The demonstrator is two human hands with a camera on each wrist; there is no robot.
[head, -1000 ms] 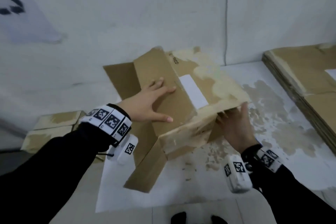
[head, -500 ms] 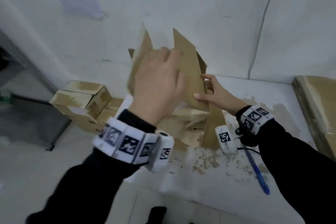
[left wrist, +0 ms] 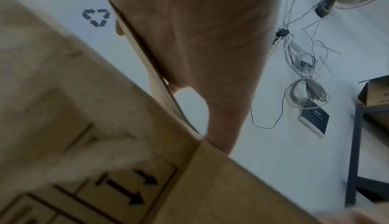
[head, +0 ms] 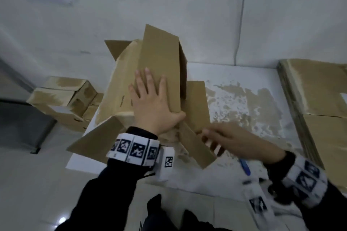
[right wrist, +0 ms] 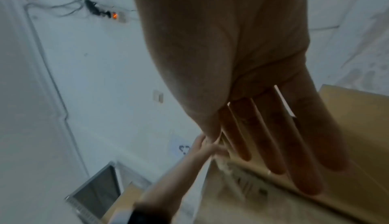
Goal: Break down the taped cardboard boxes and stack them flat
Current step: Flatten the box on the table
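Observation:
An opened brown cardboard box lies tipped on the white table, its flaps splayed out. My left hand lies flat on the raised long flap, fingers straight, thumb along the flap's lower edge. In the left wrist view the palm lies against that flap, seen edge-on, above a box panel printed with arrows. My right hand, blurred, holds the near lower flap, thumb on top and fingers beneath. The right wrist view shows its fingers stretched along the cardboard.
A tall stack of flattened cardboard fills the table's right end. A blue pen lies near my right wrist. Several taped boxes sit on the floor at the left, beside a grey cabinet. The wall stands close behind.
The box has been turned and tipped. My left hand came down from a raised flap to lie flat on the long flap. My right hand moved from the far side to the near flap.

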